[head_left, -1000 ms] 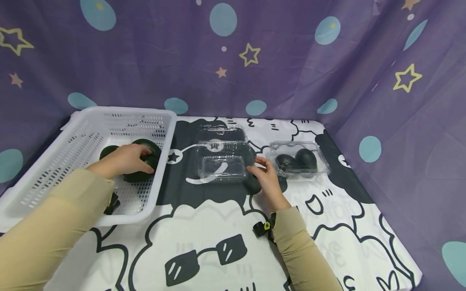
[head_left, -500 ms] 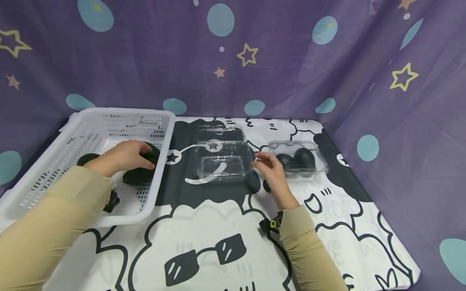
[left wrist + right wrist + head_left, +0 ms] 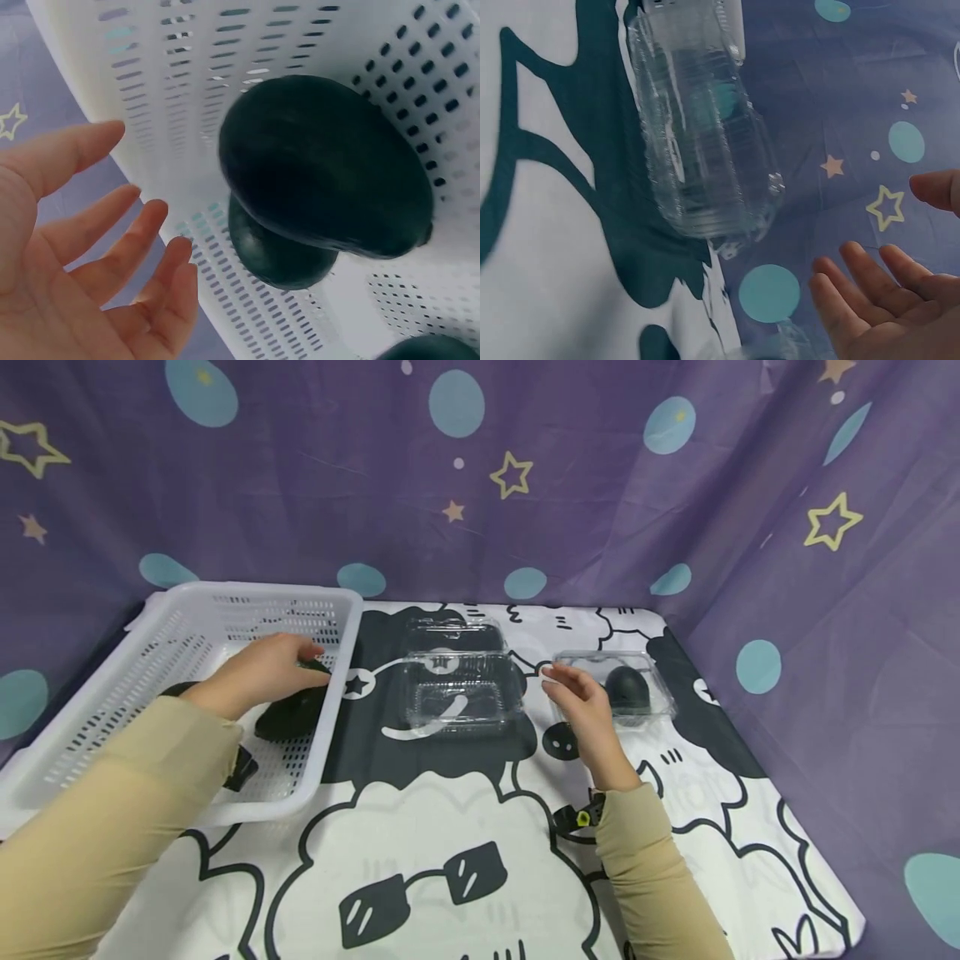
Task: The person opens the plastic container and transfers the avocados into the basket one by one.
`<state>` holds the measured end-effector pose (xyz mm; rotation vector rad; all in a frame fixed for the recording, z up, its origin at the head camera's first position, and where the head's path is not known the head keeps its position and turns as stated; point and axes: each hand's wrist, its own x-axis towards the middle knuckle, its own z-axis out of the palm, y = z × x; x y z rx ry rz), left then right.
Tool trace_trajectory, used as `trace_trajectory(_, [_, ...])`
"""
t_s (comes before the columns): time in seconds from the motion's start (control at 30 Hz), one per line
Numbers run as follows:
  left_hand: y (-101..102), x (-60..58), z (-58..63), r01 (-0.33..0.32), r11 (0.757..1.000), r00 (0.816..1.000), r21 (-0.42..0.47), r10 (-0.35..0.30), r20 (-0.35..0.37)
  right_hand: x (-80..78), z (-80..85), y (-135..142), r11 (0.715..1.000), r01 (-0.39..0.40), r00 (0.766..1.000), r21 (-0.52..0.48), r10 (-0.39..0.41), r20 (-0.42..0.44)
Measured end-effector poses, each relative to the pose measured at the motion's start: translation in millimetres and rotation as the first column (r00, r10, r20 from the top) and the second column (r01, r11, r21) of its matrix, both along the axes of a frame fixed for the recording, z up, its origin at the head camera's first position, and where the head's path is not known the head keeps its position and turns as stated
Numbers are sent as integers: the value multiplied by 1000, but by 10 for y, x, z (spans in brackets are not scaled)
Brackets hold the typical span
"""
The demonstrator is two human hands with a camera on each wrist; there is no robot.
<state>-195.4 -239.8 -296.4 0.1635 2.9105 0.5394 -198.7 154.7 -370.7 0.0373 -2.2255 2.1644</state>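
My left hand (image 3: 262,672) hovers over the white basket (image 3: 341,693), fingers spread and relaxed. In the left wrist view this hand (image 3: 112,277) stands apart from the dark green avocados: a large one (image 3: 322,165) leans over another (image 3: 281,259), with a third (image 3: 431,349) at the bottom edge. My right hand (image 3: 588,714) hovers with loosely bent fingers and holds nothing. It is between the opened clear plastic clamshell box (image 3: 461,702) and a second clear box (image 3: 660,693) with avocados inside. One avocado (image 3: 627,691) shows there; the hand hides the other.
A sheep-patterned cloth (image 3: 420,827) covers the table. Purple curtains (image 3: 600,485) stand close behind the table and along its right side. A black wrist device (image 3: 581,818) sits on the right wrist.
My right hand has moved right, away from the opened clamshell and in front of the second box. My left hand has risen slightly over the basket, and avocados beneath it have shifted.
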Motion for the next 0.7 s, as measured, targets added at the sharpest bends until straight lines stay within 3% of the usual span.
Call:
trace_trajectory(0.2, [71, -23, 95, -41, 999, 998, 15, 41, -40, -1, 72, 92, 999, 34, 999, -36, -35, -37])
trace_trajectory(0.4, [167, -53, 168, -29, 999, 996, 40, 32, -86, -7, 124, 185, 993, 76, 992, -95, -84, -93])
trace_trajectory(0.7, [412, -7, 309, -10, 996, 992, 86, 21, -125, -8, 150, 349, 989, 135, 979, -63, -143, -146])
